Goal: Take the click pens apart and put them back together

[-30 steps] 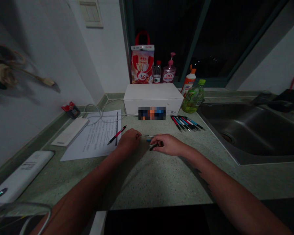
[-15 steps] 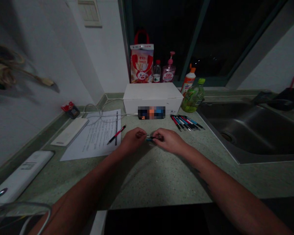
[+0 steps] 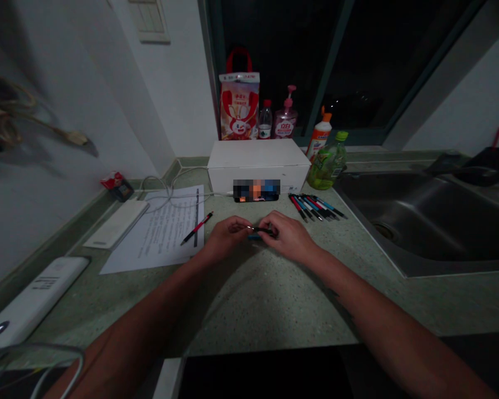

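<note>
My left hand [image 3: 227, 236] and my right hand [image 3: 289, 236] meet over the green stone counter [image 3: 258, 299], both pinched on a small blue and black pen [image 3: 258, 233] held between them. The fingers hide most of the pen. A red and black pen [image 3: 197, 228] lies on a printed sheet of paper [image 3: 166, 230] just left of my left hand. Several more pens [image 3: 316, 206] lie in a row to the right, behind my right hand.
A white box [image 3: 258, 163] stands behind the hands with a phone [image 3: 256, 190] leaning on it. Bottles [image 3: 326, 160] and a red bag [image 3: 239, 105] line the window sill. A steel sink [image 3: 424, 221] is at right. A power bank [image 3: 31, 299] and notebook [image 3: 116, 223] lie left.
My right hand moved left and forward to meet my left hand. The dark piece it held apart now lines up with the blue piece between both hands.
</note>
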`<state>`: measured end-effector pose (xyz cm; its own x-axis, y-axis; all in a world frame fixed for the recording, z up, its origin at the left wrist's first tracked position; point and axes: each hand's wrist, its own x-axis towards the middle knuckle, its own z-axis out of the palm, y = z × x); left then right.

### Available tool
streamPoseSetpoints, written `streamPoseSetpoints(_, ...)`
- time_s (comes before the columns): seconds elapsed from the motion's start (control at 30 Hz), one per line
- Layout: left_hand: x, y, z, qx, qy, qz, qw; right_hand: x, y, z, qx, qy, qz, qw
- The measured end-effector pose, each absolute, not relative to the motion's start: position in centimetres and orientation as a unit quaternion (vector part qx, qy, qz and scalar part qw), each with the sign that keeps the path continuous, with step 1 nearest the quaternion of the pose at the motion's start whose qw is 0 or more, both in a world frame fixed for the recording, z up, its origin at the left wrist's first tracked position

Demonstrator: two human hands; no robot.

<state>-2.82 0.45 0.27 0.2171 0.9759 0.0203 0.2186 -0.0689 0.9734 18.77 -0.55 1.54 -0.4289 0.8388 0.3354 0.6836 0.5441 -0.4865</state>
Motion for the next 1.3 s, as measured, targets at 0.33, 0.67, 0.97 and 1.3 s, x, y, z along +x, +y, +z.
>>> streamPoseSetpoints(0.33, -2.8, 0.3, 0.4, 0.643, 0.483, 0.368, 0.467, 18.9, -0.6, 1.4, -0.437, -0.849, 0.125, 0.271)
streamPoseSetpoints(0.67, -2.7, 0.0, 0.3, 0.676, 0.473, 0.391, 0.409, 18.8, -0.3, 1.1, -0.41, -0.83, 0.198, 0.322)
streamPoseSetpoints(0.97, -2.8, 0.1, 0.1, 0.673, 0.474, 0.4, 0.402, 18.5, -0.2, 0.2, -0.438, -0.78, 0.27, 0.358)
streamPoseSetpoints(1.3, -2.6, 0.0, -0.1, 0.678, 0.486, 0.409, 0.37, 18.8, 0.0, 0.4, -0.459, -0.782, 0.251, 0.338)
